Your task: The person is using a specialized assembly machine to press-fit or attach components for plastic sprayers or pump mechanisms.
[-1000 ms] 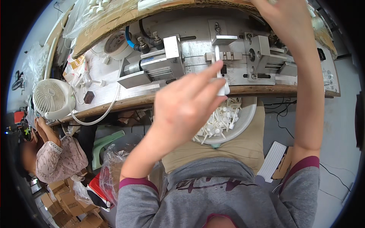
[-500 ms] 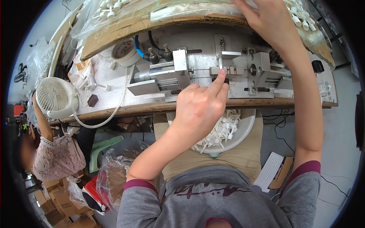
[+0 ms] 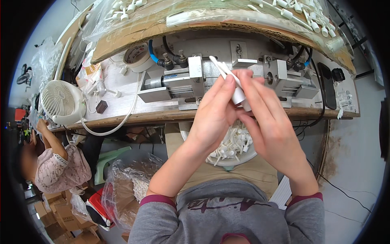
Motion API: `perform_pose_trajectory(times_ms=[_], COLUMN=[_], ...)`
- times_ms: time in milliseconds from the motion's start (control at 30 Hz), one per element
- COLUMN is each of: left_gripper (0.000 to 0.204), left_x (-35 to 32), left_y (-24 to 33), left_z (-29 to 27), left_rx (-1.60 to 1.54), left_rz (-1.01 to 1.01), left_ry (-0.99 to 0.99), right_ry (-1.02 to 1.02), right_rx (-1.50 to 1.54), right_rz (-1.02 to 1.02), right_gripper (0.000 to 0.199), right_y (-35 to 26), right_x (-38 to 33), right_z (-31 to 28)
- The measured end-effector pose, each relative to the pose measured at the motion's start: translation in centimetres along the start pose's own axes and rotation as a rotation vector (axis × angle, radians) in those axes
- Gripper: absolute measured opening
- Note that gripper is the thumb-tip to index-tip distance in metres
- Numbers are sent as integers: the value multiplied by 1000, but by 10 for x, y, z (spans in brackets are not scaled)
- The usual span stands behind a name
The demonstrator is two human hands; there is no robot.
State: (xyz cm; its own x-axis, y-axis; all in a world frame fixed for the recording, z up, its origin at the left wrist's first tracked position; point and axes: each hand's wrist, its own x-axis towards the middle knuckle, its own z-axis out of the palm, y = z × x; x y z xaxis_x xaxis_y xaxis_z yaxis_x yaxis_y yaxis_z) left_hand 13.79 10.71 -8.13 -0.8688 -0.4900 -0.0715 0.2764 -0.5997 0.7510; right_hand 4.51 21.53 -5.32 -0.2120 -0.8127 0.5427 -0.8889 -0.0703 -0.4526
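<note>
Both hands meet above the table's front edge, before the metal jig [image 3: 195,77]. Between them are white plastic stick parts with round caps [image 3: 239,96], seemingly two, their thin stems pointing up and to the left. My left hand [image 3: 213,110] pinches them with its thumb. The fingers of my right hand [image 3: 270,118] close round the cap end from the other side; its fingertips are slightly blurred. On my lap, below the hands, a white basin [image 3: 252,157] holds many similar white parts [image 3: 233,146], partly hidden by my forearms.
A cardboard shelf [image 3: 134,36] above the jig carries more white parts [image 3: 302,12]. To the left are a small white fan [image 3: 63,101] and a tape roll [image 3: 136,57]. A black phone [image 3: 326,85] lies at the right. Another person [image 3: 61,168] sits far left, beyond a plastic-lined bag [image 3: 128,183].
My right hand has come down from the cardboard shelf to meet my left. My left hand has left the jig's middle block, and white stick parts are now between both hands.
</note>
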Motion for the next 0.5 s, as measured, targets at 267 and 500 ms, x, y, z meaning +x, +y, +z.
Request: perform_pose_trajectory(times_ms=[267, 500], left_gripper=[29, 28], left_x=[-18, -34], left_y=[-7, -4], left_z=[-18, -15], left_rx=[475, 314], left_rz=[79, 213], left_ry=[11, 149], right_ry=[-22, -109], right_rx=[141, -241], right_rz=[57, -75], right_gripper=[33, 24], right_y=[28, 40], right_x=[-25, -24], right_z=[-20, 14])
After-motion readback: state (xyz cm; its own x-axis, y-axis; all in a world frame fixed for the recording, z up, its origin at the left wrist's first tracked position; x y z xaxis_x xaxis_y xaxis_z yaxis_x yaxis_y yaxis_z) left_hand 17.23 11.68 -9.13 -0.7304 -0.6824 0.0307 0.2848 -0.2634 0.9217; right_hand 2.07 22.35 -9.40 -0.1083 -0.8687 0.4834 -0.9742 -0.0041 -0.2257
